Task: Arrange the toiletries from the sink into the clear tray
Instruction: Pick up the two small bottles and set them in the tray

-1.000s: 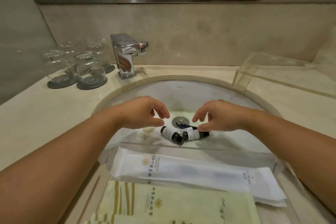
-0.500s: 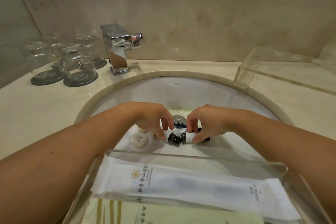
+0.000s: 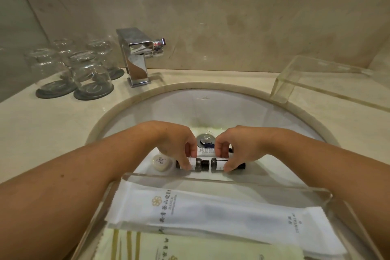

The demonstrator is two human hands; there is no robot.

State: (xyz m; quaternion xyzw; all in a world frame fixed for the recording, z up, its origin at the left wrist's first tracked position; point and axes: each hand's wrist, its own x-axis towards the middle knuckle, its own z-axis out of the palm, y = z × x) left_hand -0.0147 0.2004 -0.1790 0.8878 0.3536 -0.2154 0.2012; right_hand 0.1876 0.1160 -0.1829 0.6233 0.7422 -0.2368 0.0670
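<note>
**A:** Where are your hands?

**B:** Both reach down into the white oval sink (image 3: pixel 242 110). Your left hand (image 3: pixel 179 145) pinches a small dark bottle with a white label (image 3: pixel 195 164), thumb and fingers closed round its body. Your right hand (image 3: pixel 234 150) grips a second small dark bottle (image 3: pixel 217 164) the same way. The two bottles lie level, their dark caps facing each other and almost touching, low over the basin floor.

**A:** What else sits in the sink?

**B:** A round cream soap in a wrapper (image 3: pixel 161 162) rests just left of your left hand. A small white tube with a dark cap (image 3: pixel 205 150) lies behind the bottles, beside the chrome drain (image 3: pixel 205 139).

**A:** And the tray?

**B:** The clear acrylic tray (image 3: pixel 211 178) stands nearest you, at the sink's front edge. A long white sachet with gold printing (image 3: pixel 211 217) lies across it, partly over a pale green packet with gold stripes (image 3: pixel 168 247).

**A:** Anything on the worktop?

**B:** A square chrome tap (image 3: pixel 137 57) stands behind the sink, upturned clear glasses on dark coasters (image 3: pixel 88 74) to its left, and a second clear acrylic stand (image 3: pixel 316 78) at far right.
</note>
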